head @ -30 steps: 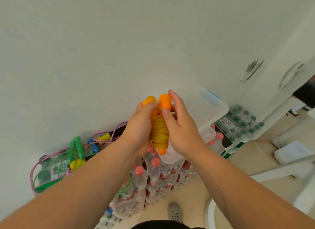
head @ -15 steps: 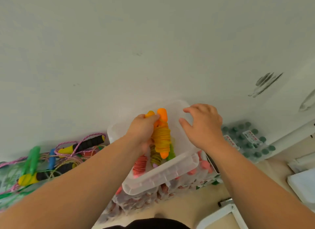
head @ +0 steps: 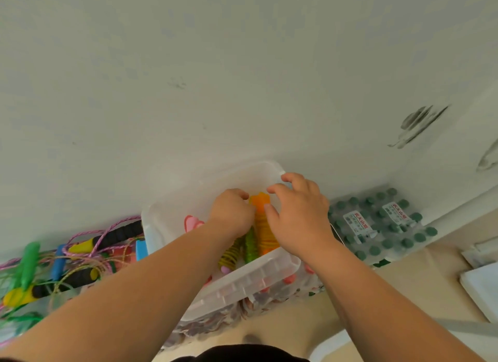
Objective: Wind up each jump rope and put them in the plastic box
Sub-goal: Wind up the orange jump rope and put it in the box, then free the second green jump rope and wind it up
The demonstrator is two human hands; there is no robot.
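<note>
Orange jump rope (head: pixel 263 227), wound in a tight coil round its two handles, lies inside the plastic box (head: pixel 242 283), handle ends toward the wall. We note the left hand (head: pixel 231 212) with fingers curled round the upper handle part, gripping it from the left side. The right hand (head: pixel 299 218) sits over the coil's right side, fingers (head: pixel 292 177) loosely bent and spread, holding nothing; whether its thumb touches the coil we cannot tell. Just left of the orange bundle lies a green wound rope (head: pixel 250 244), then a yellow one (head: pixel 229 255), with pink handles (head: pixel 192 222) further left. Loose ropes (head: pixel 89 251) lie tangled outside the box, on its left. Green-capped bottle packs (head: pixel 382 227) stand to the right.
</note>
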